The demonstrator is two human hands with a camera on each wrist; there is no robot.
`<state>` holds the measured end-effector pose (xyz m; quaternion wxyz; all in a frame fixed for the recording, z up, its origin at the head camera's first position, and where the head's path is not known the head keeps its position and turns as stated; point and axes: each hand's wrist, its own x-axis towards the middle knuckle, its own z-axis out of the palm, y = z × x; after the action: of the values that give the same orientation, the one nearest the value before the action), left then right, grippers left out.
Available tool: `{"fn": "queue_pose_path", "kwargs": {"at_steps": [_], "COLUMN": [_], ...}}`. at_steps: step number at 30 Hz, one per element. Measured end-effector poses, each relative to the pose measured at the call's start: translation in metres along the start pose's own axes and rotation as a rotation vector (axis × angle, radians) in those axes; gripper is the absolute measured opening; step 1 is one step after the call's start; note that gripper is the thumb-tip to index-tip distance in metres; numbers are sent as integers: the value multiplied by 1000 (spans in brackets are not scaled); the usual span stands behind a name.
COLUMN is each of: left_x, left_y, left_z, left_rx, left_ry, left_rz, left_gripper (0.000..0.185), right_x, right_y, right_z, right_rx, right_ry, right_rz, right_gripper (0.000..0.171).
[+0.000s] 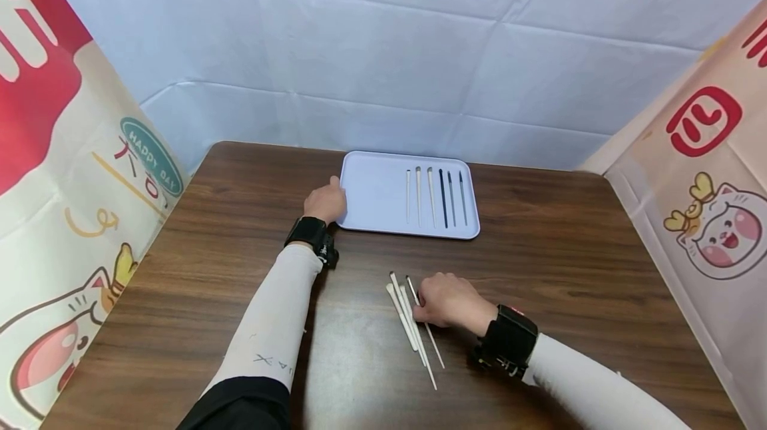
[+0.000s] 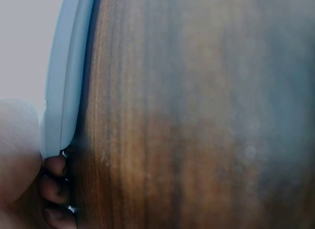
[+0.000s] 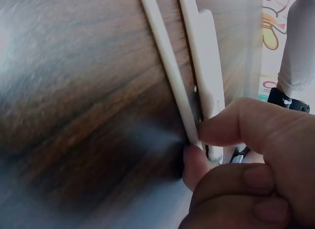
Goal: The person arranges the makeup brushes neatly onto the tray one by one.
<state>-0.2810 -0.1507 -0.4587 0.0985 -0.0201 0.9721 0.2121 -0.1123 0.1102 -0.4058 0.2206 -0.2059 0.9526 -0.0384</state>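
Right hand [image 1: 451, 300] pinching one slender, dark-tipped stick [image 3: 169, 64] low on the wooden table [image 1: 257, 180].
Thumb and fingertip close on it; three other pale sticks [image 1: 400, 313] appear to lie just left of it, overlapping. Beyond, six thin brushes [image 1: 443, 200] lie side by side in the right half of one pale tray [image 1: 374, 194], whose left edge the left hand [image 1: 325, 202] grips, thumb above, fingers beneath. One green oval [image 1: 152, 156] on the left-hand printed curtain [image 1: 48, 230] reads "HAPPY DAY".
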Motion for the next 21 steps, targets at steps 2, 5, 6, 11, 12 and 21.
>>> {"fn": "queue_pose_path", "kwargs": {"at_steps": [2, 5, 6, 11, 12, 21], "left_x": [1, 2, 2, 3, 3, 1], "left_y": [0, 0, 0, 0, 0, -1], "left_z": [0, 0, 0, 1, 0, -1], "left_rx": [-1, 3, 4, 11, 9, -5], "left_ry": [4, 10, 10, 5, 3, -5], "left_rz": [1, 1, 0, 0, 0, 1], "left_gripper": [37, 36, 36, 38, 38, 36], "right_x": [1, 0, 0, -1, -2, 0], "right_y": [-1, -2, -2, -2, -1, 0], "right_z": [0, -1, -1, -3, -4, -10], "right_rx": [-10, -8, -4, 5, 4, 26], "right_ry": [2, 1, 3, 1, 1, -16], "right_rz": [7, 13, 12, 10, 11, 31], "right_gripper": [41, 42, 42, 41, 41, 40]}}
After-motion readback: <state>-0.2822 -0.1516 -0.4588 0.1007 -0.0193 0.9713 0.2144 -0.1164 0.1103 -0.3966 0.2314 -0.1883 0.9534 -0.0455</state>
